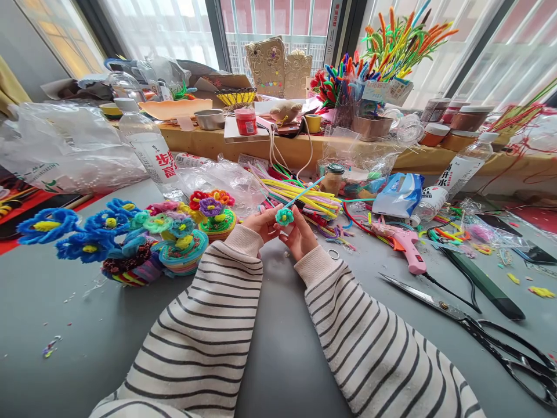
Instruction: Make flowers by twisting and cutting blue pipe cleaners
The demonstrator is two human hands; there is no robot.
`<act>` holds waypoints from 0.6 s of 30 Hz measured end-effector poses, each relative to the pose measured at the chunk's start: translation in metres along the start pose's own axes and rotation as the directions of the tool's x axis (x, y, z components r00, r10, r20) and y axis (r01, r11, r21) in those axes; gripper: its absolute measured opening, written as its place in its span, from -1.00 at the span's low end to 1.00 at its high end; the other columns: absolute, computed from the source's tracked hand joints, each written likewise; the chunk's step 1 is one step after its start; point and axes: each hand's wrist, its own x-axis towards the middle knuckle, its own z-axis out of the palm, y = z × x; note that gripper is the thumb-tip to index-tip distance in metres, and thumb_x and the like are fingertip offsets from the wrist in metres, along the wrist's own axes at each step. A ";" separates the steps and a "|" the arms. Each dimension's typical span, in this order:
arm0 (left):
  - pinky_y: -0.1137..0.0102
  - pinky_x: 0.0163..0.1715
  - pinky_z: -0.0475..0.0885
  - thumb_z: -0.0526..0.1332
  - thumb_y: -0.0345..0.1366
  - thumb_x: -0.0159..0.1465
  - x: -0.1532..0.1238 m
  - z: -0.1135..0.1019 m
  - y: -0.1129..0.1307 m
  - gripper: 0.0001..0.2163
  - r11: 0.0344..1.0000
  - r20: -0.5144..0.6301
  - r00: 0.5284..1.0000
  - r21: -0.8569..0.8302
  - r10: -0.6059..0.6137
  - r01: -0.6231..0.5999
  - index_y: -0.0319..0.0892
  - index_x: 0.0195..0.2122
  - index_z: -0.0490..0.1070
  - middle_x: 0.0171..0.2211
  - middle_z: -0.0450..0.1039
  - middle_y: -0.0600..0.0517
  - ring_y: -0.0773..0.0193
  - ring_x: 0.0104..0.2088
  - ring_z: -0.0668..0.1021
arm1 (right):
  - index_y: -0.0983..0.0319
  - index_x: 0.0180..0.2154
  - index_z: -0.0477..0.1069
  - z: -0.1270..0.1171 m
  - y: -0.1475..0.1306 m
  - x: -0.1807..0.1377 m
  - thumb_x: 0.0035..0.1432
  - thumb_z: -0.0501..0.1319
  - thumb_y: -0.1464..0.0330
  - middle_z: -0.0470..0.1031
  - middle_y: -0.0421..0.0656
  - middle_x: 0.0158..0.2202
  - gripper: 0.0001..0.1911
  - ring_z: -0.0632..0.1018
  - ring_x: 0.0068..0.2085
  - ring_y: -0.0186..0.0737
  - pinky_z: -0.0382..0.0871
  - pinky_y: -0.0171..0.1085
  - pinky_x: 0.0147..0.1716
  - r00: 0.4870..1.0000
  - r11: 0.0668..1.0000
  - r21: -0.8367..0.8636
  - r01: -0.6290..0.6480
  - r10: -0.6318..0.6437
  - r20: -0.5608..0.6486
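Between my two hands is a small teal pipe-cleaner flower [284, 216] with a yellow centre, its light blue stem [304, 193] sticking up and to the right. My left hand [263, 225] pinches it from the left side, and my right hand [301, 233] has its fingers closed on it from the right. Just beyond the hands lies a bundle of loose pipe cleaners [304, 197] in yellow, pink and other colours. Left of my hands stand finished pipe-cleaner flower pots: one with blue flowers [99, 225], one with pastel flowers [185, 249] and a smaller one [219, 223].
A pink glue gun [407, 247], large black scissors [452, 310] and a dark green bar [487, 284] lie to the right. Water bottles [148, 151] and plastic bags [69, 148] sit at the back left. Behind, a ledge carries paint jars [246, 122] and upright pipe cleaners [391, 43].
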 end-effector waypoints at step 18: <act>0.60 -0.62 0.23 0.32 -0.34 -0.29 0.001 0.002 -0.003 -0.81 0.993 -0.027 0.996 0.087 0.084 -0.081 -0.26 -0.67 0.32 -0.74 0.28 0.17 0.58 -0.70 0.29 | 0.22 -0.39 0.14 -0.082 -0.068 -0.045 -0.12 0.08 0.14 0.27 -0.27 -0.61 -0.68 0.32 -0.65 -0.39 0.12 -0.39 -0.74 0.898 0.500 -0.844 0.193 -0.437 -0.053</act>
